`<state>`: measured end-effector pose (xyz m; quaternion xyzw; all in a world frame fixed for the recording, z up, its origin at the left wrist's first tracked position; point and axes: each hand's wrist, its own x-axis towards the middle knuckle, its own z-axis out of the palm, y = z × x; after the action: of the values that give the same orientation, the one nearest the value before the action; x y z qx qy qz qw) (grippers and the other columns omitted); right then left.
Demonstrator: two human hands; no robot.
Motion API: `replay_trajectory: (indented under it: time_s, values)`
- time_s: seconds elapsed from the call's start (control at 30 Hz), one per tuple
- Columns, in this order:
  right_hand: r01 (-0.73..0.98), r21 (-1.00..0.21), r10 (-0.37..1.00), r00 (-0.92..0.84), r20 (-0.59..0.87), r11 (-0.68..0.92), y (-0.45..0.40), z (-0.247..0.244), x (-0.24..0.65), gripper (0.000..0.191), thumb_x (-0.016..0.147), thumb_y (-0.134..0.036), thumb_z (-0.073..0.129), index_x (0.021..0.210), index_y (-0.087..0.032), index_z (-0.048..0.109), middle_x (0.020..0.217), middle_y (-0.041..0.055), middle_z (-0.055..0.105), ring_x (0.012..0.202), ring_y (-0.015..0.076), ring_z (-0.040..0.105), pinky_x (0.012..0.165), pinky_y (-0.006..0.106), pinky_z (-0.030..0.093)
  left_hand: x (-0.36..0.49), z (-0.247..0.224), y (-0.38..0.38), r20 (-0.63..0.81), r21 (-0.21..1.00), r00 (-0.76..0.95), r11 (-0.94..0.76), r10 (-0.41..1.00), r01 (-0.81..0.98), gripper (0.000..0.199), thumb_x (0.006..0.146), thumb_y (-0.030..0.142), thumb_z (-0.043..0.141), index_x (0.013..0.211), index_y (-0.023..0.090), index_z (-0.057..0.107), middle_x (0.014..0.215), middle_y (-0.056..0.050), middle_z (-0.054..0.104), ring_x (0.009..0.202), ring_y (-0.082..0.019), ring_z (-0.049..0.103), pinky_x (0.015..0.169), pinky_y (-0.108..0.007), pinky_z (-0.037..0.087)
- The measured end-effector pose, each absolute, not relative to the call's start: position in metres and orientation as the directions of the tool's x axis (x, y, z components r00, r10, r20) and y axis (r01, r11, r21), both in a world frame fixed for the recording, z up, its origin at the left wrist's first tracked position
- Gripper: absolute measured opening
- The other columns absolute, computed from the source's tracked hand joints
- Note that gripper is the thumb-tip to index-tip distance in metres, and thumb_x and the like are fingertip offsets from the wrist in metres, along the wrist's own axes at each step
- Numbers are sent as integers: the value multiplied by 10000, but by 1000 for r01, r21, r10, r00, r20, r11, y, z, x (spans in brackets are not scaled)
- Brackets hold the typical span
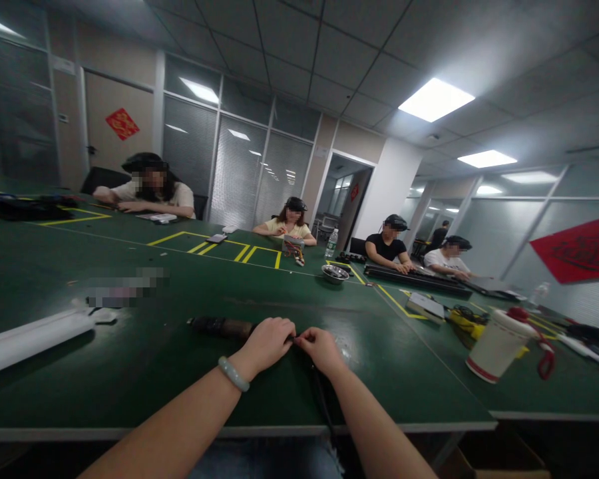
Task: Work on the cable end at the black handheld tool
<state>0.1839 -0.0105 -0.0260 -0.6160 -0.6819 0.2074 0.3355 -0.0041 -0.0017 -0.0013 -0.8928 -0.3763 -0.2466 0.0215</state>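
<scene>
Bare forearms (180, 416) are slanting in from six o'clock; the left hand (269, 342) is grasping a dark cylinder (237, 329) pointing toward nine o'clock, the right hand (322, 350) pinching a small dark piece (294, 339); a metal bowl (335, 279) is sitting beyond at one o'clock

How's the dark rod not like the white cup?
Colour: the rod is black and brown; the cup is white with red. Pose: the rod lies down; the cup stands up. Hands: the left hand is at the rod's end; no hand touches the cup. Both rest on green tabletop.
</scene>
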Motion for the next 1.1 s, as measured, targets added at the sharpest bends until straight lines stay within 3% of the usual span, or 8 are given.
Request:
replay_trajectory:
  time_s: [0.3,0.4,0.47,0.53,0.63,0.8,0.97,1.1]
  values:
    - [710,-688,977,1,214,150,-5,-34,184,220,770,-389,625,770,-173,669,675,0,660,582,92,550,525,195,362,-4,3,-6,443,148,617,-732,650,665,111,819,205,561,923,211,600,939,-42,633,917,-208,588,832,-336,422]
    - [699,-702,979,9,203,139,-5,-33,184,212,767,-385,631,765,-175,662,676,1,663,563,89,546,515,190,373,-5,7,-9,541,180,561,-738,626,651,329,805,163,535,1125,228,569,1132,-58,618,1068,-220,557,949,-356,405]
    - [697,-705,980,13,197,132,-7,-31,183,213,766,-390,634,767,-178,662,678,4,664,549,88,540,499,188,369,-7,10,-10,641,222,444,-704,627,674,511,797,127,507,1296,232,466,1272,-69,561,1176,-224,505,1023,-371,368]
    - [695,-708,982,13,190,128,-8,-30,183,222,769,-400,630,771,-180,664,674,4,662,534,85,530,482,188,355,-9,11,-9,668,285,334,-643,665,711,566,808,124,489,1360,218,404,1244,-78,580,1140,-225,530,1005,-384,388]
    - [688,-714,982,11,189,130,-9,-30,182,229,771,-404,623,761,-179,664,655,-4,651,520,79,518,480,188,344,-13,10,-9,610,304,365,-632,704,712,419,840,169,493,1254,219,518,1062,-59,653,982,-214,592,915,-384,441]
    - [690,-706,975,-1,220,160,-8,-31,183,222,767,-395,621,764,-178,669,655,-8,648,547,81,524,512,193,353,-9,8,-10,601,181,561,-780,570,599,289,807,160,549,1057,270,642,1237,-25,595,1182,-217,497,1056,-392,340]
    - [681,-714,976,-4,220,163,-8,-31,184,225,767,-399,622,753,-179,666,659,-7,652,559,86,530,519,196,362,-5,3,-7,509,227,539,-709,671,668,175,809,211,582,978,227,625,982,-35,650,944,-207,586,874,-353,436]
    - [677,-721,980,-2,200,148,-9,-30,183,228,765,-402,624,757,-179,670,667,-6,661,554,84,534,520,194,366,-6,0,-5,469,203,556,-697,686,688,123,829,244,576,944,220,613,948,-31,636,893,-196,586,807,-322,432]
